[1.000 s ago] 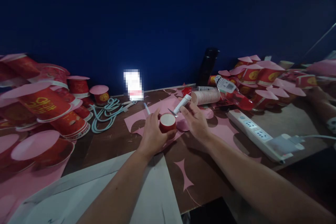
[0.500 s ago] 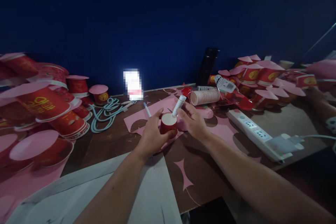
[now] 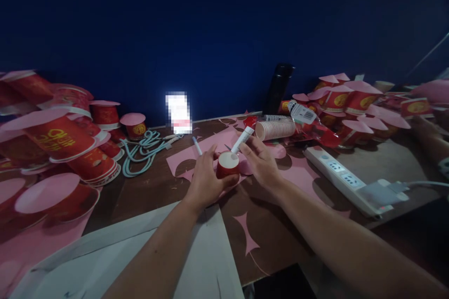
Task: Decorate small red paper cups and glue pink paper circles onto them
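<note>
- In the middle of the head view, over the brown table (image 3: 140, 196), my left hand (image 3: 205, 182) has its fingers curled round a small red cup (image 3: 224, 171), pale round end up.
- My right hand (image 3: 261, 161) pinches a white stick (image 3: 242, 140), slanted, its lower end at the cup's pale end; whether they touch I cannot tell.
- Behind and beneath my hands lies pink paper (image 3: 215, 140) with rounded cut-outs, a slim pen (image 3: 197, 145) on it.
- Just beyond my right fingers, a ribbed row of nested paper cups (image 3: 277, 129) lies on its side, near crinkled, shiny red wrapping (image 3: 324, 135).
- A hard white power strip (image 3: 324, 161) with a plug in it lies to the right of my right hand; behind the nested cups leans a smooth black bottle (image 3: 278, 86).
- Left of my hands, a soft pale-blue cable (image 3: 138, 156) lies in loops; farther left are piled red cups (image 3: 65, 138) with flat pink paper discs.
- More disc-topped cups (image 3: 361, 98) crowd the right, near another person's hand (image 3: 426, 133).
- My left forearm crosses a flat whitish board (image 3: 210, 261); beside it is a thin, pointed pink scrap (image 3: 247, 236).
</note>
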`<action>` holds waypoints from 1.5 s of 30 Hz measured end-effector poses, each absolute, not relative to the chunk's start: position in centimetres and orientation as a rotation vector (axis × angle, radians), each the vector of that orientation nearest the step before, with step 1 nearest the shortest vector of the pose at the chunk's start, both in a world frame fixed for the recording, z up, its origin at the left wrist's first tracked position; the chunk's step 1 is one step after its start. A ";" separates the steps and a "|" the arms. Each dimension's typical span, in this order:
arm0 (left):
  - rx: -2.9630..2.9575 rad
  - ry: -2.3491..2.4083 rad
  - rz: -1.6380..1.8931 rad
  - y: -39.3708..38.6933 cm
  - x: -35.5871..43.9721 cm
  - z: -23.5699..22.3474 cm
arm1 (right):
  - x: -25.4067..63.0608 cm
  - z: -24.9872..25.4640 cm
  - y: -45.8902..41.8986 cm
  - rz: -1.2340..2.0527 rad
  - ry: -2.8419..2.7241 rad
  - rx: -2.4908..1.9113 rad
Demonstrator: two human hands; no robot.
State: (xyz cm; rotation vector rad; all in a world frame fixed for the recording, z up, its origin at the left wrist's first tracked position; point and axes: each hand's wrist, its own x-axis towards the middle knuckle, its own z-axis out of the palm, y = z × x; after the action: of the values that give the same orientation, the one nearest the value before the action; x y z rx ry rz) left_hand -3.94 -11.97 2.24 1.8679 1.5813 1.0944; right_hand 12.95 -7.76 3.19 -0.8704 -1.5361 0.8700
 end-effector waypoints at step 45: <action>1.839 1.586 1.076 -11.7 -3.9 2.0 | 13.2 3.4 -7.8 0.747 -1.662 -0.918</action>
State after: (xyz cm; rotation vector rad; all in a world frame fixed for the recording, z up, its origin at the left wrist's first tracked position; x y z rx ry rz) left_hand -3.86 -11.67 1.95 1.8392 1.5864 1.0762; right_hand 13.17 -7.77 3.41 -0.9181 -1.6615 0.7467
